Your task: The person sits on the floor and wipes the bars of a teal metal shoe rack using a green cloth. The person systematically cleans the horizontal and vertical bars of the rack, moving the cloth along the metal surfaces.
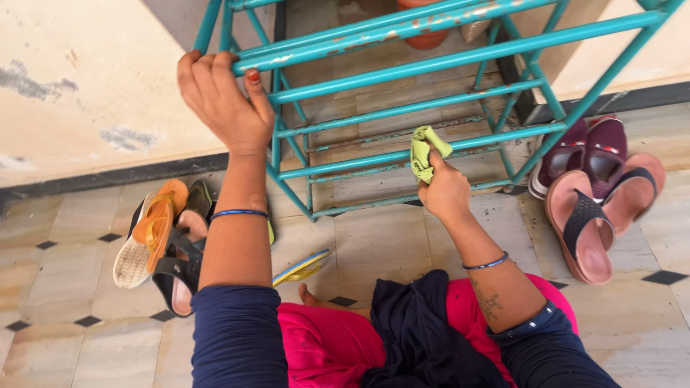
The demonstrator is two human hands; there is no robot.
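A teal metal shoe rack [431, 61] with chipped paint stands empty against the wall in front of me. My left hand [224, 97] grips the rack's top bar at its left end. My right hand [445, 192] holds a crumpled yellow-green cloth [424, 152] pressed against a lower bar of the rack. Both wrists wear thin blue bangles. I am sitting on the tiled floor in navy sleeves and pink trousers.
A heap of sandals [162, 237] lies on the floor to the left, an orange one on top. On the right lie pink slippers [593, 219] and maroon shoes [582, 151]. A yellow flip-flop [302, 267] sits near my knee. An orange pot [425, 37] stands behind the rack.
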